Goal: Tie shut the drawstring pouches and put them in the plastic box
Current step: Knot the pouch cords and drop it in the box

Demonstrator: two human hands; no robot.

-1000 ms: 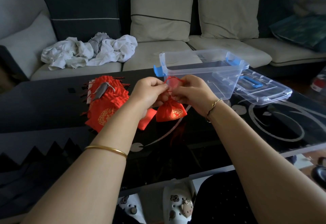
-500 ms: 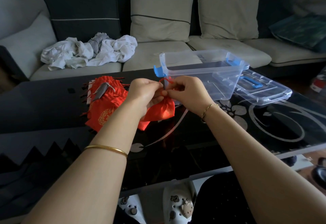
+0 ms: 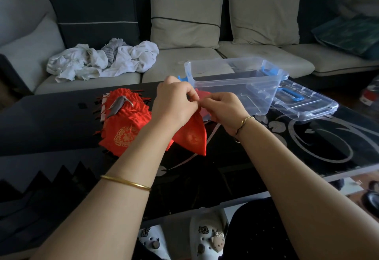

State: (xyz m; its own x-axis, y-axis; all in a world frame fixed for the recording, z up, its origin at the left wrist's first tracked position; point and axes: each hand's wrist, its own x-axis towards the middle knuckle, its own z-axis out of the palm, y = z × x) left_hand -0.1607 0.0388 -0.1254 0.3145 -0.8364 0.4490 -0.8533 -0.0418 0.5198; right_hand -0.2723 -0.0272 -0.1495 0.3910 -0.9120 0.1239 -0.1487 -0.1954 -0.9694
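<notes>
Over black table [image 3: 266,157], left hand [image 3: 174,104] and right hand [image 3: 223,110] fingers pinch red pouch [image 3: 190,136].

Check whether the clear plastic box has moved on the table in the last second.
No. The plastic box stays put: same spot against the white flower pattern and its lid.

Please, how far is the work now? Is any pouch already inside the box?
Done: nothing that shows; the box holds no pouch. In hand: the left grip and right grip pinch the top of one pouch, apparently at its drawstring. Left: finishing this one, boxing it, then the whole pile beside it.
</notes>
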